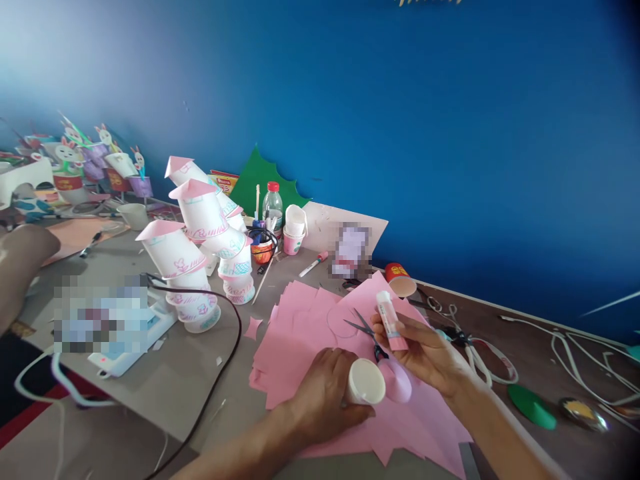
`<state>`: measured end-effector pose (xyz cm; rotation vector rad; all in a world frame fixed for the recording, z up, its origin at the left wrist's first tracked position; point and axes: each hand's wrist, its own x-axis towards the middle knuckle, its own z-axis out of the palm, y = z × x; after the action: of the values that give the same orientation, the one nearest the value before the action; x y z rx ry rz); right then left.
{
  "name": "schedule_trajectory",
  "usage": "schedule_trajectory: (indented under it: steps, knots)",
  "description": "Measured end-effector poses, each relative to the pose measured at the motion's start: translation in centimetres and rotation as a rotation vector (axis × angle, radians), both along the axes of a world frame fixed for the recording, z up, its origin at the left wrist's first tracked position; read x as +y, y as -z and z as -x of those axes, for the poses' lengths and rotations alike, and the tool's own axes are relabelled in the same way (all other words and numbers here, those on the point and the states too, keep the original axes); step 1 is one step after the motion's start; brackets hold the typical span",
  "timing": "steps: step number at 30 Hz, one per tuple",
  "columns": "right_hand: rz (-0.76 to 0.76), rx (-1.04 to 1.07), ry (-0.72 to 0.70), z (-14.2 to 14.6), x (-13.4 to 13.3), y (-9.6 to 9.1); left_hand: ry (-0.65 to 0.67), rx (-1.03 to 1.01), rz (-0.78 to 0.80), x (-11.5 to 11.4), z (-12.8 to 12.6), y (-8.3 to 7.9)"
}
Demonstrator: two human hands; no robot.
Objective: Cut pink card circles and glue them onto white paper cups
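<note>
My left hand [327, 393] is wrapped round a white paper cup [367, 383], whose opening faces up toward me. My right hand [425, 350] grips a glue stick [391, 321] with a white top and a pink lower end, held tilted. Under both hands lies a pile of pink paper sheets [300, 327]; a round outline is drawn on the top sheet. Scissors [364, 327] rest on the paper between my hands, blades pointing away to the left. A pale pink rounded piece [399, 381] sits just right of the cup, partly hidden by it.
Stacked decorated paper cups [193, 277] with pink tops stand left of the paper. A dark cable [237, 333] crosses the table. Behind are a red-capped bottle [273, 200], a marker [313, 264] and a red cup [400, 279]. Another person's arm [25, 267] reaches in at left.
</note>
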<state>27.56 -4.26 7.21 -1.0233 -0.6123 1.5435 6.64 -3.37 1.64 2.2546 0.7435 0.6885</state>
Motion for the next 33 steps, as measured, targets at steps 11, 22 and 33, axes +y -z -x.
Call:
schedule_trajectory:
  steps: [11,22,33]
  knots:
    - [-0.270,-0.739,-0.009,2.4,10.7,-0.7,0.010,0.062,-0.009,-0.1,0.2,-0.3]
    - [-0.306,-1.230,0.093,7.2,21.2,2.5,0.063,0.106,-0.140,1.2,-0.8,2.9]
    - [-0.306,-1.399,0.008,9.2,26.2,6.5,-0.015,0.128,-0.257,1.3,-2.1,7.3]
